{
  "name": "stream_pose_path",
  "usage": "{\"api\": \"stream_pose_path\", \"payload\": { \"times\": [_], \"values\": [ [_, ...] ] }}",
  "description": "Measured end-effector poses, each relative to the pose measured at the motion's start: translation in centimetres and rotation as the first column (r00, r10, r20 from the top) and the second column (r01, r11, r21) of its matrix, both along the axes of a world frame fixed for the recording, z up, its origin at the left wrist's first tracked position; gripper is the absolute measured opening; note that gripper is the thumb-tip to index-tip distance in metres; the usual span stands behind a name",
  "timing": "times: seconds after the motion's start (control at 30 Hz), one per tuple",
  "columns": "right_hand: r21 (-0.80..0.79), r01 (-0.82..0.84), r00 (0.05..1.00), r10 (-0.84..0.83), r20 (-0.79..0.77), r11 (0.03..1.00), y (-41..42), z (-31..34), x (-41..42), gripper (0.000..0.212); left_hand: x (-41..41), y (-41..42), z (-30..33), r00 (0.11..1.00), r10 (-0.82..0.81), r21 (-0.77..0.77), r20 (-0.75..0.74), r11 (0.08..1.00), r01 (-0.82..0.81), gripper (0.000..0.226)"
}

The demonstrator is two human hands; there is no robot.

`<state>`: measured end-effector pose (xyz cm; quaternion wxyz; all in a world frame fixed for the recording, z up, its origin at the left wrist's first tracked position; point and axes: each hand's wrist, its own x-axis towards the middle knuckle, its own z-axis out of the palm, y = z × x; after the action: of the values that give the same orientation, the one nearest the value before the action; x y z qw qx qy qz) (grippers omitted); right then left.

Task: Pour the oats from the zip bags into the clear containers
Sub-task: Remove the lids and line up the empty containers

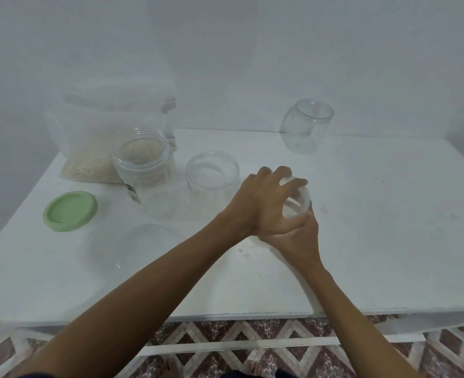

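White table (361, 241); both hands, left hand (266, 205) and right hand (299, 241), grip clear empty jar (297, 205); oat bag (94, 148) behind.

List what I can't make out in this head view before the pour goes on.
- Jar in hand: the left hand and right hand cover most of it; lid on or off is unclear.
- Rear bag: pale against the wall, contents hardly show.
- Label on the tall jar: too small to read.
- Clear lid: barely visible against the table.
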<state>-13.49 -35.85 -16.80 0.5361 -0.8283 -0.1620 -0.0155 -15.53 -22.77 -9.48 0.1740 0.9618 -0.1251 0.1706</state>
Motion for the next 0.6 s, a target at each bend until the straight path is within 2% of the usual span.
{"api": "stream_pose_path", "payload": {
  "times": [0.07,0.13,0.2,0.3,0.4,0.43,0.5,0.6],
  "values": [
    [-0.043,0.014,1.0,-0.014,0.008,0.999,0.1,-0.2,0.0,0.102,-0.5,-1.1,0.1,0.994,0.099,-0.006,0.047,0.995,-0.098,0.067],
    [-0.093,0.034,0.999,-0.033,0.003,0.995,0.1,0.0,-0.4,0.099,-1.8,-1.9,1.0,0.972,0.235,0.05,-0.004,0.971,-0.234,0.075],
    [-0.04,0.079,0.997,-0.08,-0.023,0.996,0.1,0.3,-0.5,0.096,-3.6,-1.7,2.4,0.94,0.333,0.053,-0.069,0.943,-0.33,0.076],
    [0.01,0.087,0.995,-0.086,-0.05,0.996,0.0,0.8,-0.3,0.094,-5.7,-1.0,4.4,0.961,0.274,0.072,-0.049,0.96,-0.27,0.065],
    [-0.031,0.0,0.988,-0.005,-0.156,1.0,-0.3,-0.3,0.1,0.047,-5.4,-0.9,5.1,0.991,0.13,0.087,-0.028,0.988,-0.127,0.064],
    [-0.079,-0.017,0.984,0.003,-0.179,0.997,-0.4,-0.6,0.1,0.048,-4.7,-0.7,4.7,0.995,0.1,0.141,-0.011,0.985,-0.098,0.069],
    [-0.115,-0.052,0.99,0.035,-0.139,0.992,-0.3,-0.7,0.0,0.069,-3.0,-0.3,3.3,0.995,0.097,0.289,0.021,0.952,-0.099,0.079],
    [-0.067,-0.099,0.994,0.095,-0.059,0.993,-0.1,0.0,-0.7,0.098,-1.9,0.2,1.8,0.993,0.119,0.316,0.013,0.941,-0.117,0.08]
  ]
}}
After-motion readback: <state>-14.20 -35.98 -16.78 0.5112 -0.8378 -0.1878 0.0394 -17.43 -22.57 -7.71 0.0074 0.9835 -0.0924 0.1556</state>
